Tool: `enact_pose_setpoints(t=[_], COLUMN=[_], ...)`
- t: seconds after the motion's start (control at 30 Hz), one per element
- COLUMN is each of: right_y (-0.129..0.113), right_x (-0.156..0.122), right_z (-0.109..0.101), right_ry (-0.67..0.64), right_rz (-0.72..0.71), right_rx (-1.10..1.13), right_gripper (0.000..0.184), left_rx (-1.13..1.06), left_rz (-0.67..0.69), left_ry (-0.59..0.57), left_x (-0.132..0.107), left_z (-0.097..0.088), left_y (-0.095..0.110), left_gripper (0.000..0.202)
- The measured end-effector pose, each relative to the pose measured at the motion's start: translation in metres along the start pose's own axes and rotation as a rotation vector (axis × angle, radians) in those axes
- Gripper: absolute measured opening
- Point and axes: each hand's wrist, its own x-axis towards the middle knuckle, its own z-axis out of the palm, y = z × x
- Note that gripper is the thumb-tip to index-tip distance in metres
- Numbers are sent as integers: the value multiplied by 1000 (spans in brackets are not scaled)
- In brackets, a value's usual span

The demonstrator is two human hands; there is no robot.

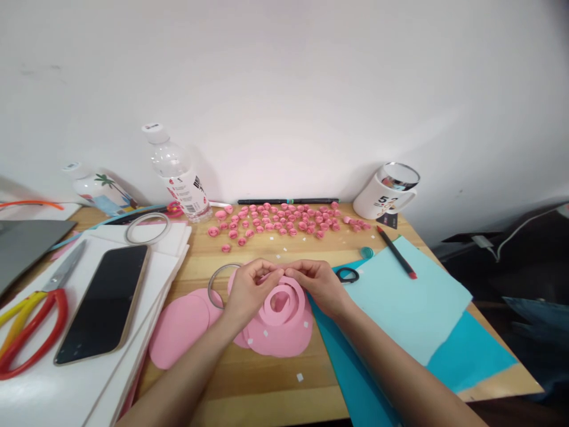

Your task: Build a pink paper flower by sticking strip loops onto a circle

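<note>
Pinches a pink paper spiral [276, 319] with thumb and fingers of both the left hand [251, 292] and the right hand [319, 288], fingertips close together at the top edge. Cannot tell how much of the strip lies between them. Leaves the loops loose just below, over a stack of pink paper discs [293, 345] near the middle of a wooden desk [249, 392].

Seems feather-light and limp, dry rather than slippery, and easy to crease or tear. Probably best to hold by the narrow strip's end, pressing lightly with thumb and forefinger, without tugging at the loops.

To the left, more pink discs [180, 329] and a grey ring [211, 292]; to the right, a pale blue sheet [393, 290]. Farther back, many small pink paper rolls [303, 226], between a clear bottle [186, 191] and a white mug [373, 194].
</note>
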Motion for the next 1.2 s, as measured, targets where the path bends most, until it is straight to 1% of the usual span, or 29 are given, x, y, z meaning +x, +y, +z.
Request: enact_pose_setpoints(t=[0.23, 0.43, 0.67, 0.9, 1.03, 1.2], right_y=[-2, -1, 1, -2, -2, -2], right_x=[1, 1, 1, -1, -1, -1], right_z=[0, -1, -2, 1, 1, 2], right_ry=[45, 104, 113, 165, 152, 160], right_rz=[-21, 31, 26, 18, 3, -6], right_rx=[69, 153, 138, 106, 114, 115], right_gripper=[19, 27, 34, 33, 32, 36], left_rx=[-19, -68, -47, -61, -63, -65], left_rz=[-11, -46, -57, -79, -87, -81], left_ry=[-1, -21, -4, -10, -15, -32], left_x=[0, 0, -1, -1, -1, -2], left_z=[0, 1, 2, 2, 2, 2], left_y=[-1, 0, 2, 3, 3, 2], left_gripper=[19, 21, 21, 22, 22, 24])
